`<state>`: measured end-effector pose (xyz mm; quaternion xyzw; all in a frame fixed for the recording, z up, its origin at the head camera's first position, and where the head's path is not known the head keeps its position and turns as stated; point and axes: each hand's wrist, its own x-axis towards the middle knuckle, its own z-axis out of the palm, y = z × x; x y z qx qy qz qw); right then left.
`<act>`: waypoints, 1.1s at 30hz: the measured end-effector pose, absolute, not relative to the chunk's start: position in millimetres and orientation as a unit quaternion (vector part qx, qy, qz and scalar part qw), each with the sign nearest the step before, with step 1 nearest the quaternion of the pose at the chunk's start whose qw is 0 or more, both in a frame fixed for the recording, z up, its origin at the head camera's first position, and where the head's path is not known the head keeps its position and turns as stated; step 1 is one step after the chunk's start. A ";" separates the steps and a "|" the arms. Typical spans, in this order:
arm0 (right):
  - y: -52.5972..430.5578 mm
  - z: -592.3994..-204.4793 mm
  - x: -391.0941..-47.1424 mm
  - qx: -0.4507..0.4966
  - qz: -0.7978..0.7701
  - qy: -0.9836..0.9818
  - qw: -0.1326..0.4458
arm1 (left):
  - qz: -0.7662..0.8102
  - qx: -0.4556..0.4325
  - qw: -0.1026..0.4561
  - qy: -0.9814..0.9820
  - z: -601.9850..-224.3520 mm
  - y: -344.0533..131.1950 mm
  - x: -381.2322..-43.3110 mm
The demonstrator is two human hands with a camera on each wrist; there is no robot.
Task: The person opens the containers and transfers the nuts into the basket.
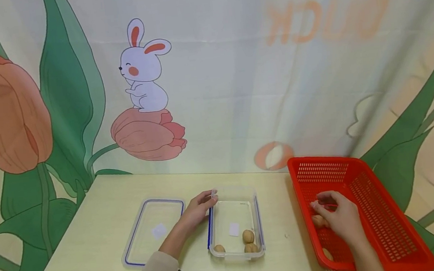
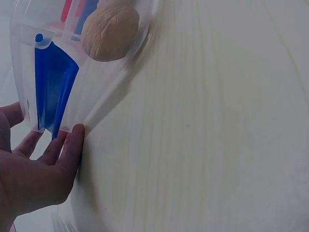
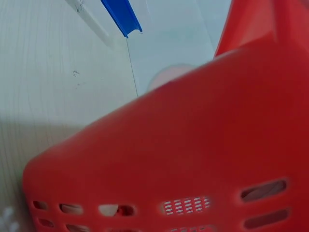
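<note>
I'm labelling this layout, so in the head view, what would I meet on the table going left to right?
Clear lid with a blue seal → left hand → clear box → red basket.

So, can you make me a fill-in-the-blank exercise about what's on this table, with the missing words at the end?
1. The person's ____ hand holds the clear clip-lock container.
2. Walnuts lie in that container and in the ____ perforated basket.
3. The flat lid has a sealing ring coloured ____.

Missing words: left; red; blue.
</note>
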<state>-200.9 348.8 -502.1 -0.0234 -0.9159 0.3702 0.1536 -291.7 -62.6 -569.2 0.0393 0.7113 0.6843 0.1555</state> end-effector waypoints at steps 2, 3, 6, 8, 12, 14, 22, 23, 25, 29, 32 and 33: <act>348.3 -501.6 -201.4 -0.023 0.378 -0.912 0.155 | 0.684 0.040 0.156 0.711 -568.8 -62.9 -291.6; 347.4 -501.0 -201.4 -0.022 0.380 -0.911 0.157 | 0.683 0.043 0.155 0.713 -568.6 -62.9 -291.4; 341.4 -497.7 -200.4 -0.013 0.400 -0.902 0.160 | 0.683 0.044 0.156 0.712 -568.6 -63.3 -291.0; 333.8 -493.1 -199.4 -0.002 0.409 -0.898 0.162 | 0.686 0.042 0.157 0.709 -568.7 -63.3 -290.8; 311.6 -482.9 -197.4 0.029 0.396 -0.903 0.166 | 0.688 0.042 0.158 0.707 -568.9 -63.3 -290.9; 298.3 -478.8 -198.0 0.044 0.387 -0.906 0.164 | 0.687 0.044 0.157 0.708 -568.1 -63.3 -290.5; 249.9 -480.9 -204.2 0.118 0.390 -0.902 0.139 | 0.687 0.043 0.157 0.709 -568.1 -62.7 -291.8; 244.8 -483.3 -204.9 0.128 0.389 -0.902 0.138 | 0.687 0.042 0.157 0.709 -568.2 -62.7 -291.8; 235.2 -488.3 -206.1 0.150 0.392 -0.897 0.137 | 0.686 0.044 0.154 0.710 -568.5 -62.9 -291.6; 218.1 -497.4 -206.6 0.181 0.389 -0.894 0.127 | 0.686 0.045 0.154 0.710 -567.9 -63.2 -290.5; 207.1 -503.5 -206.2 0.209 0.385 -0.893 0.107 | 0.686 0.044 0.154 0.709 -567.6 -63.2 -290.2; 204.0 -505.6 -206.1 0.216 0.386 -0.892 0.095 | 0.686 0.042 0.154 0.709 -567.7 -63.3 -290.3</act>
